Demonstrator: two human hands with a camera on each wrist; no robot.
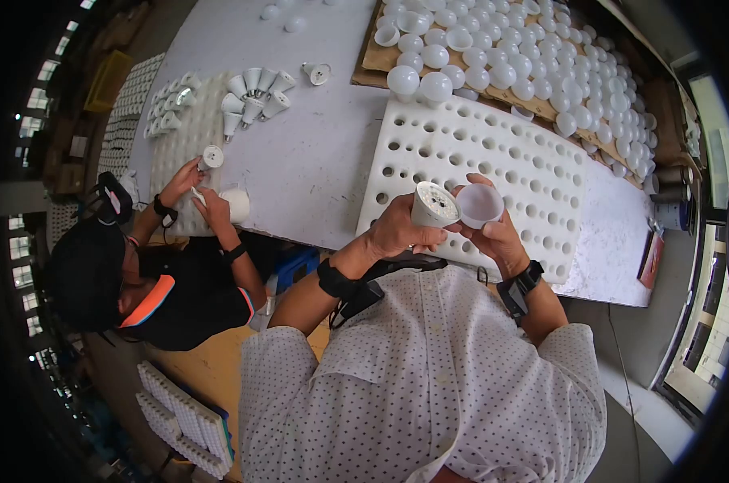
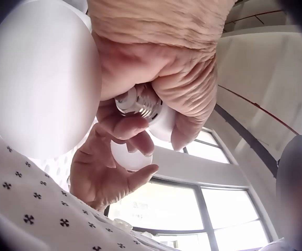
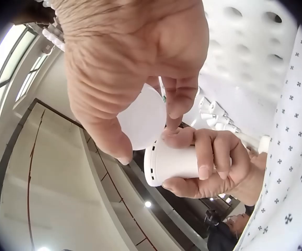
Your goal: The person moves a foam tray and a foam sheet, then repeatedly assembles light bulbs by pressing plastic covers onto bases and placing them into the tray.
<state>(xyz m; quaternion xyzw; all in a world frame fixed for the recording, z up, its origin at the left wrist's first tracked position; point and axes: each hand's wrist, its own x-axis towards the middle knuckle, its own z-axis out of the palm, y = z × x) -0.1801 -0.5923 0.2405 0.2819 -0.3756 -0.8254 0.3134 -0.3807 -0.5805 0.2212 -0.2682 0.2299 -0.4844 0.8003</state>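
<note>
Holding the bulb base [image 1: 435, 204]: left hand [image 1: 400, 225], thumb and fingers curled round it, top facing up
Pinching the white cover [image 1: 479, 206]: right hand [image 1: 499, 235], thumb and fingers on its sides, just beside the bulb base
White board [image 1: 543, 198]: full of holes, flat on the table [image 1: 308, 161], under the hands
Round covers [image 1: 525, 68]: a big bunch on brown cardboard [image 1: 374, 55], past the board
Bulbs [image 1: 253, 90]: grouped off to the left

The dotted shirt [image 1: 429, 362] is white with dark motifs; the bulb housing [image 1: 434, 206] and foam tray [image 1: 469, 169] are white, the diffuser domes [image 1: 477, 78] milky white, the cardboard [image 1: 378, 56] brown.
</note>
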